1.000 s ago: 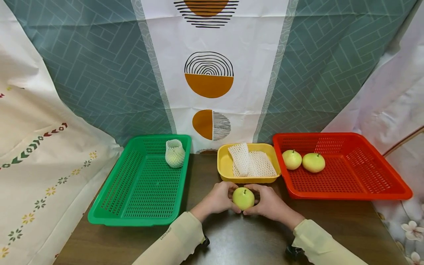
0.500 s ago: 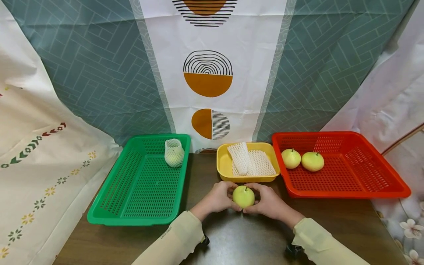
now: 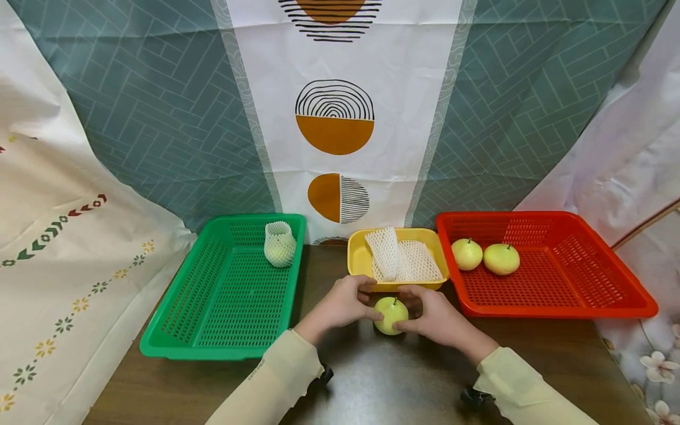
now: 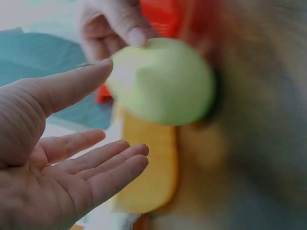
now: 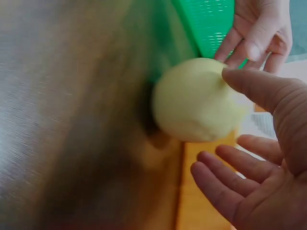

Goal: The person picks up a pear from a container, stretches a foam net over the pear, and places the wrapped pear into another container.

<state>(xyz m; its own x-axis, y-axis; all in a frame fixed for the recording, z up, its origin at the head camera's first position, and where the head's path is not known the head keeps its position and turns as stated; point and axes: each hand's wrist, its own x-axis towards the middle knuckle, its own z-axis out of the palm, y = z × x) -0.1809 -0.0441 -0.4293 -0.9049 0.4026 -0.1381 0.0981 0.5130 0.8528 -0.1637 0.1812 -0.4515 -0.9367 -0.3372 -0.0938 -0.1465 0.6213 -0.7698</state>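
Observation:
A yellow-green pear stands on the dark table, stem up, between my two hands. My left hand is on its left side, thumb tip at the pear's upper edge, the other fingers extended and apart from it. On the other side my right hand mirrors this, its thumb near the stem and the remaining fingers spread clear of the skin. Just behind the pear is a yellow tray with white foam net sleeves in it.
To the left stands a green basket with one pear in a foam net. A red basket at the right, against the yellow tray, holds two bare pears. Patterned cloths hang behind and at both sides.
Both hands held the pear between their fingers before. Now the fingers have loosened and spread outward from it, while the pear stays in nearly the same place.

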